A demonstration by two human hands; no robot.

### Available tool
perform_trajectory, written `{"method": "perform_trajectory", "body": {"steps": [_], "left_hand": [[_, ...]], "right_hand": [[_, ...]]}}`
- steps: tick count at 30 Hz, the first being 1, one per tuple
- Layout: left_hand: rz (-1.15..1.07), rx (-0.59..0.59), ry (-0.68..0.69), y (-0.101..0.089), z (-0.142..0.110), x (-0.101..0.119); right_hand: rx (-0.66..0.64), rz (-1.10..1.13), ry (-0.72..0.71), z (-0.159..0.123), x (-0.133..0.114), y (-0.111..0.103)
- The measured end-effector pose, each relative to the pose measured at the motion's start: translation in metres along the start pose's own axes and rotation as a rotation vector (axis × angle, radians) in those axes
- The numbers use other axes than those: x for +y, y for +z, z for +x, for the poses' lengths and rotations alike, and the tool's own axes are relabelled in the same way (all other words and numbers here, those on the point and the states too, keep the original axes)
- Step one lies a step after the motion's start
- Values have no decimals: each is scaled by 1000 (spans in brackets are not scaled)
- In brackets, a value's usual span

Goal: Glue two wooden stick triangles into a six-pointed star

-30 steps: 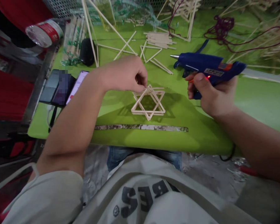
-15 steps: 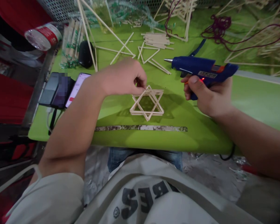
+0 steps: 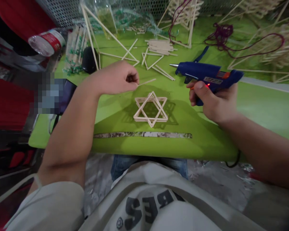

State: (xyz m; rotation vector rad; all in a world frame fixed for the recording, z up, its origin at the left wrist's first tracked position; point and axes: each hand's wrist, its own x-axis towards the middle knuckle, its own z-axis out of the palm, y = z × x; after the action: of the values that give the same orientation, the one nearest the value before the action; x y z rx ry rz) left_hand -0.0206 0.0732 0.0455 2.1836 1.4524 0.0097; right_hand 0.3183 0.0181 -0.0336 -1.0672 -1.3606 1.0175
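Observation:
My left hand [image 3: 121, 78] pinches one end of a thin wooden stick [image 3: 147, 82], whose free end points right, just above and behind a six-pointed star [image 3: 151, 120] built of stacked sticks. The star lies flat on the green table [image 3: 115, 112]. In my right hand [image 3: 210, 99] is a blue hot glue gun [image 3: 198, 69], its metal nozzle aimed left and a small red light glowing on its side. Its tip is held off to the upper right of the star, touching nothing. A flat strip with a mottled pattern [image 3: 144, 134] lies in front of the star.
Behind stand a pile of sticks [image 3: 160, 47], a stick triangle [image 3: 148, 65], larger stick frames [image 3: 190, 29] and purple cord [image 3: 220, 35]. To the left are a plastic bottle [image 3: 48, 41], bagged sticks [image 3: 74, 48], a black rounded object [image 3: 89, 60] and a dark device [image 3: 66, 93].
My left hand has moved left and away from the star, and the stick in its fingers now shows clearly. The glue gun has stayed nearly in place as the view shifted slightly.

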Motion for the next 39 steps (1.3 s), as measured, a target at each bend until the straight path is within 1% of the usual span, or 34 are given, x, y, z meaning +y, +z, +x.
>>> {"method": "perform_trajectory", "body": {"steps": [2, 5, 7, 10, 14, 16, 19, 21, 22, 23, 25, 27, 29, 31, 33, 36, 37, 39], "left_hand": [[51, -2, -45, 2, 6, -12], [163, 43, -86, 12, 15, -24], [214, 47, -94, 18, 19, -26], [208, 41, -100, 21, 20, -25], [156, 58, -123, 12, 16, -26], [126, 112, -140, 4, 11, -26], [52, 236, -131, -7, -6, -18], [7, 269, -82, -10, -23, -6], [1, 264, -43, -10, -33, 0], [2, 230, 10, -9, -42, 6], [27, 129, 107, -5, -59, 15], [30, 33, 145, 1, -70, 19], [18, -16, 166, 5, -76, 20], [-3, -18, 202, 7, -76, 21], [-35, 34, 214, 10, -71, 21], [-108, 146, 123, 18, -58, 20], [-125, 164, 82, 22, -53, 19], [-131, 158, 24, 29, -44, 17]], "right_hand": [[-11, -6, 21, 0, 0, -2], [-13, -27, 56, 0, 3, -4], [-22, -37, 67, 0, 5, -6], [-35, -39, 73, 0, 6, -7], [-32, -36, 99, 0, 4, -7], [-34, -35, 111, 0, 2, -8], [-56, -27, 133, 0, 0, -7], [-65, 1, 166, -2, -1, -6], [-62, 23, 185, -5, -3, -6], [-55, 47, 200, -8, -5, -5], [-23, 99, 213, -17, -10, -4], [1, 146, 229, -27, -16, -4], [-13, 189, 300, -36, -21, -3], [-49, 220, 401, -40, -24, -2], [-89, 233, 495, -40, -23, 0], [-131, 228, 600, -35, -17, 2], [-131, 224, 620, -34, -16, 2], [-116, 216, 640, -32, -15, 2]]}}
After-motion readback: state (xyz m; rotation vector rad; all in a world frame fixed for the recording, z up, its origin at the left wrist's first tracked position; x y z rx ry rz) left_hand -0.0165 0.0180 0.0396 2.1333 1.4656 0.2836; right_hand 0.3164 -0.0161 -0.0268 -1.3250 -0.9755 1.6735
